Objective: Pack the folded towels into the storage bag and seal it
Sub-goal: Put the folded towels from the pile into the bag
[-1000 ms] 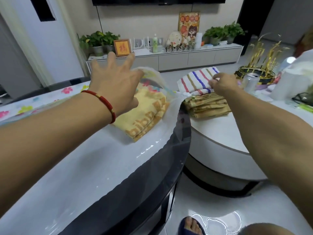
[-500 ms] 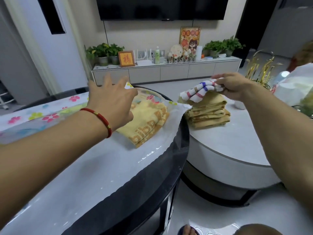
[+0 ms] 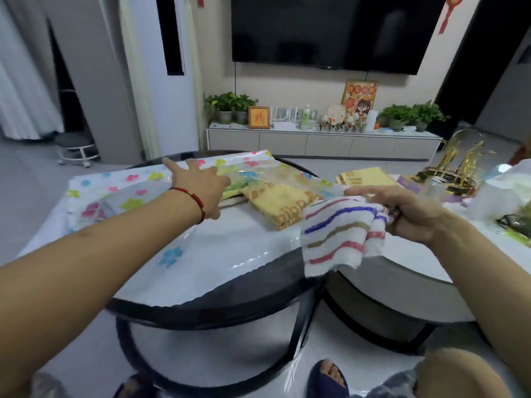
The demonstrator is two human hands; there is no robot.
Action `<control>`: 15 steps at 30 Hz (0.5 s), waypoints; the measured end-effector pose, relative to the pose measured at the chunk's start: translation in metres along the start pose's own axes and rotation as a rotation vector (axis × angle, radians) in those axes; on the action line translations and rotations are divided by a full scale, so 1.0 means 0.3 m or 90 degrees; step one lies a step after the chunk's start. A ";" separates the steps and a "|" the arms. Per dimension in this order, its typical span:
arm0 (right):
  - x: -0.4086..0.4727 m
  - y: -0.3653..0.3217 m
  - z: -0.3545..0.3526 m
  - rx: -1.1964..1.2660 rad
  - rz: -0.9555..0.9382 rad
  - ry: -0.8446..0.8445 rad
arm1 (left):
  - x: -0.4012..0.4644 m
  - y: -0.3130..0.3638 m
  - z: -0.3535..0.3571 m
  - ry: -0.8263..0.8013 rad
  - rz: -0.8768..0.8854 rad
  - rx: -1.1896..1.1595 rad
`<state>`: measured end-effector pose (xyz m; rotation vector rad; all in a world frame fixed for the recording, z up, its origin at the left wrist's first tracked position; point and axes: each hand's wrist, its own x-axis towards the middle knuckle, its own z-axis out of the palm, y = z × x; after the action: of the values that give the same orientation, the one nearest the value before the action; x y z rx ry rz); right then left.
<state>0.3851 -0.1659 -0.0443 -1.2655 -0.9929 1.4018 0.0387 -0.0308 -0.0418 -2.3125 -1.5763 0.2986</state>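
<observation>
A clear storage bag with coloured flowers [image 3: 135, 185] lies spread over the black round table [image 3: 218, 308]. A folded yellow towel [image 3: 280, 201] rests at its open mouth, partly under the plastic. My left hand [image 3: 198, 182] lies flat on the bag's upper layer, fingers spread. My right hand [image 3: 402, 211] grips a white towel with blue, red and brown stripes [image 3: 340, 234], which hangs above the gap between the two tables. More folded yellow towels [image 3: 367, 178] lie on the white table behind.
The white round table [image 3: 416, 285] stands to the right, bearing a gold ornament [image 3: 457, 165], a white plastic bag [image 3: 505, 193] and glasses. A TV cabinet with plants lines the far wall. My feet in dark sandals show below.
My right hand lifted the striped towel off the yellow stack and carried it left and toward me. My left hand slid further back on the bag.
</observation>
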 end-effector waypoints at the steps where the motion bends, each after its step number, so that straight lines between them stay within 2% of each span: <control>1: 0.027 0.018 0.067 -0.017 0.005 -0.034 | -0.003 -0.017 -0.017 0.014 -0.005 0.016; 4: 0.143 0.072 0.272 0.016 -0.030 -0.083 | -0.007 -0.062 -0.087 0.065 -0.010 0.035; 7: 0.266 0.152 0.474 0.140 -0.115 0.007 | -0.004 -0.094 -0.150 0.077 -0.003 0.034; 9: 0.316 0.252 0.588 0.171 -0.095 0.056 | 0.003 -0.107 -0.173 0.090 -0.003 0.027; 13: 0.321 0.443 0.741 -0.019 0.078 -0.005 | 0.015 -0.110 -0.173 0.104 0.010 0.020; 15: 0.332 0.484 0.748 -0.150 0.009 0.052 | 0.020 -0.108 -0.164 0.105 0.017 0.012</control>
<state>0.1439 -0.0903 -0.1767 -1.4919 -1.1194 1.2597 0.0302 -0.0216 0.0162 -2.2812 -1.4590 0.1246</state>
